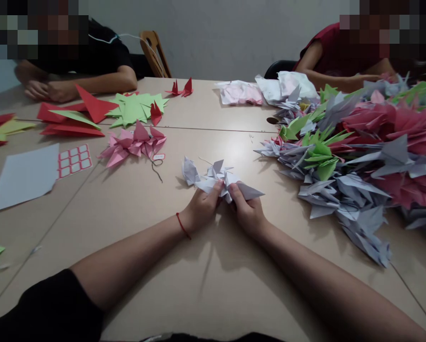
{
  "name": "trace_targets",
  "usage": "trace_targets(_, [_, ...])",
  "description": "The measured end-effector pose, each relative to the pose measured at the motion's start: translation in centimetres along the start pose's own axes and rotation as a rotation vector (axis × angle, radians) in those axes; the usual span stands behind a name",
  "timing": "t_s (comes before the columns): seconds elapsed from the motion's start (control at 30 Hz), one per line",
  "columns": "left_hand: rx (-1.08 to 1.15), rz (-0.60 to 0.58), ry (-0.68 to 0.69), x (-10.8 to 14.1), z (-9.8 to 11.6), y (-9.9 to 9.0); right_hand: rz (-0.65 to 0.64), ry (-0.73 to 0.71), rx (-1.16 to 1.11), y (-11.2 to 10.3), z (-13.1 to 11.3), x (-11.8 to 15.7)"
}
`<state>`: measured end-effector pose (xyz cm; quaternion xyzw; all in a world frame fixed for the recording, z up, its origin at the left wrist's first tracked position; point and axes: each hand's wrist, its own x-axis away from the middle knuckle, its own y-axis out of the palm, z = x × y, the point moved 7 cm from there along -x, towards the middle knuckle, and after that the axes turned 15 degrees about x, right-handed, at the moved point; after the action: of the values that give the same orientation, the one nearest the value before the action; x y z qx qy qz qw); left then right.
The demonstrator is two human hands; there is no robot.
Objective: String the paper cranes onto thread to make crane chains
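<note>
left hand [202,209]: fingers curled, gripping lavender origami cranes [213,181] | right hand [245,211]: curled closed on same cranes

I counted two hands [202,208], one bunch of grey origami cranes [213,179], two co-workers [91,78], two small red origami cranes [180,88], one wooden chair [152,54], one label sheet [74,160] and one blank grey paper sheet [22,178]; the big crane heap [348,147] was too tangled to count.
</note>
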<state>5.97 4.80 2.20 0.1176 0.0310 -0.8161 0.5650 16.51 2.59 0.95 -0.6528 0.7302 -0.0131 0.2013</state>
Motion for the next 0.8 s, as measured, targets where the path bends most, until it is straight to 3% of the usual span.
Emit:
trace_targets(0.23, [-0.093,0.028,0.061,0.4,0.0,-0.2,0.084,0.106,-0.011,-0.3,0.6,0.0])
trace_targets(0.37, [-0.114,-0.014,0.072,0.5,-0.1,0.0,0.039,0.183,-0.076,0.1,1.3,-0.2])
trace_targets(0.53, [0.000,-0.002,-0.026,0.3,-0.5,-0.2,-0.019,0.128,-0.003,0.3,0.5,-0.1])
trace_targets(0.67, [0.048,-0.071,-0.086,0.2,-0.7,0.3,-0.037,0.097,0.053,0.5,0.3,0.4])
trace_targets(0.8, [0.040,-0.012,-0.114,0.2,-1.1,-0.2,-0.004,0.118,0.053,0.4,0.6,0.6])
